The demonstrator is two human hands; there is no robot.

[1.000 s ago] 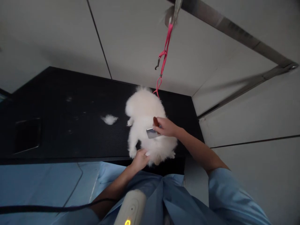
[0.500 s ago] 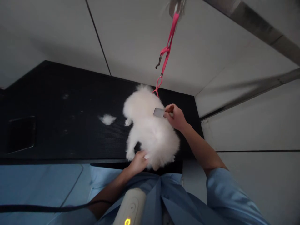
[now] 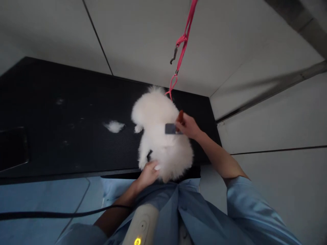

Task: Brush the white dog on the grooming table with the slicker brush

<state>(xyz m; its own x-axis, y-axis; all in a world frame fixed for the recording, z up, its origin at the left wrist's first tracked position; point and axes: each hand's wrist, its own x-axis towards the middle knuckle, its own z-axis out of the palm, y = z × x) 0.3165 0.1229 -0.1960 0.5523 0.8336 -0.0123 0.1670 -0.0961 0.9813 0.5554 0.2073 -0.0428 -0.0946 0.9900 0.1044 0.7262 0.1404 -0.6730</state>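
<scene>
A fluffy white dog (image 3: 155,131) is on the black tabletop (image 3: 76,126), close to its near edge. My right hand (image 3: 187,126) is closed around the brown handle of a slicker brush (image 3: 170,128). The brush's flat grey head lies over the fur on the dog's back, and the handle angles upward from it. At the near end of the dog, my left hand (image 3: 149,175) is closed with its fingertips in the white fur; what lies under them is partly hidden.
A loose tuft of white fur (image 3: 114,126) lies left of the dog, with smaller wisps around it. A pink leash (image 3: 186,37) hangs from above down to the dog's far end. Close to my chest is a pale dryer-like device (image 3: 143,223) with a lit yellow symbol; a black cable (image 3: 63,215) crosses at left.
The brush has shifted slightly toward me along the dog's back, and its handle has swung more upright. My left hand keeps its hold on the fur. The whole view has shifted a little.
</scene>
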